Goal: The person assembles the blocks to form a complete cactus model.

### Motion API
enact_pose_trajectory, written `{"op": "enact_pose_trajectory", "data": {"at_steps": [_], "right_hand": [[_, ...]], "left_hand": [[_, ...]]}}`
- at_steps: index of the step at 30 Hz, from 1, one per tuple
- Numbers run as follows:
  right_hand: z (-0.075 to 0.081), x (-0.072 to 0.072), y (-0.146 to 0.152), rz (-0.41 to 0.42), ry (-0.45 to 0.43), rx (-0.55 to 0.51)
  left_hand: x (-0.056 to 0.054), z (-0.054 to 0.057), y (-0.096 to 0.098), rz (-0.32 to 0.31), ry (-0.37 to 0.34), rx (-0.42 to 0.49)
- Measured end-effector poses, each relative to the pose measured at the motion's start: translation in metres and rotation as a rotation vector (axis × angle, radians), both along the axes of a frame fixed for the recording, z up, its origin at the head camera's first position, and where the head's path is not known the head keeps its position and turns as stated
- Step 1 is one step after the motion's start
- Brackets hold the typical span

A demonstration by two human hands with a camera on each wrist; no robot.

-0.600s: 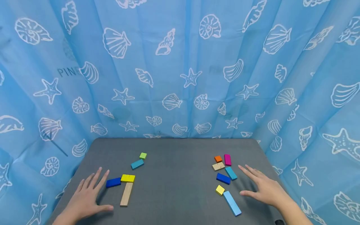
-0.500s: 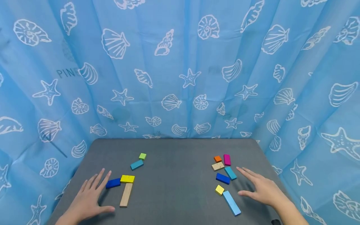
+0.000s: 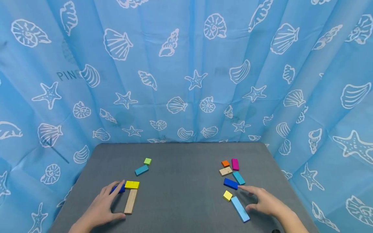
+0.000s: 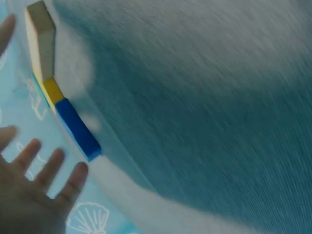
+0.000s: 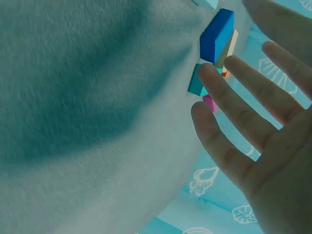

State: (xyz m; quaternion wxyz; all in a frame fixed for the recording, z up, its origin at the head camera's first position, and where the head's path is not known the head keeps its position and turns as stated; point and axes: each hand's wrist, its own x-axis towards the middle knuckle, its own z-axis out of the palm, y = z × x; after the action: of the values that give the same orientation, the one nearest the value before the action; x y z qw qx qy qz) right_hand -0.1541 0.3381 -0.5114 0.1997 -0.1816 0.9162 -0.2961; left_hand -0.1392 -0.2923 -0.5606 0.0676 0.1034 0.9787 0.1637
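Note:
My left hand (image 3: 102,205) reaches over a dark blue block (image 3: 120,189), its fingers partly covering it in the head view. Its thumb is near the lower end of a plain wooden block (image 3: 130,201), which meets a yellow block (image 3: 132,184). The left wrist view shows spread fingers below the blue block (image 4: 78,127). My right hand (image 3: 263,201) extends its index fingertip to the right end of another dark blue block (image 3: 231,183); its thumb is beside a long light blue block (image 3: 240,209). In the right wrist view, the fingers of that hand (image 5: 273,141) are spread and hold nothing.
Behind the left group lie a teal block (image 3: 141,170) and a small green block (image 3: 147,161). Around the right group are a small yellow block (image 3: 227,195), teal (image 3: 239,178), wooden (image 3: 225,171), orange (image 3: 225,163) and magenta (image 3: 235,164) blocks. A blue shell-patterned curtain (image 3: 186,81) surrounds the grey table (image 3: 183,194).
My left hand has moved right, now over the blue block and close to the wooden one. My right hand has moved left and nearer me, towards the blue and light blue blocks.

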Motion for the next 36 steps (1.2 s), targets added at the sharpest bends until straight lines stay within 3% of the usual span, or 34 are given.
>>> {"op": "enact_pose_trajectory", "data": {"at_steps": [5, 8, 11, 16, 36], "right_hand": [[-0.007, 0.002, -0.009, -0.130, -0.179, 0.009], [-0.013, 0.004, -0.014, -0.207, -0.242, 0.037], [-0.018, 0.006, -0.016, -0.225, -0.270, 0.044], [-0.023, 0.007, -0.014, -0.180, -0.280, -0.005], [-0.034, 0.008, -0.011, -0.069, -0.294, -0.114]], "left_hand": [[-0.008, 0.000, 0.012, 0.065, -0.212, 0.157], [-0.012, -0.004, 0.018, 0.074, -0.275, 0.227], [-0.015, -0.008, 0.023, 0.047, -0.294, 0.275], [-0.019, -0.011, 0.028, 0.002, -0.300, 0.310], [-0.022, -0.010, 0.019, -0.049, -0.369, 0.450]]}}
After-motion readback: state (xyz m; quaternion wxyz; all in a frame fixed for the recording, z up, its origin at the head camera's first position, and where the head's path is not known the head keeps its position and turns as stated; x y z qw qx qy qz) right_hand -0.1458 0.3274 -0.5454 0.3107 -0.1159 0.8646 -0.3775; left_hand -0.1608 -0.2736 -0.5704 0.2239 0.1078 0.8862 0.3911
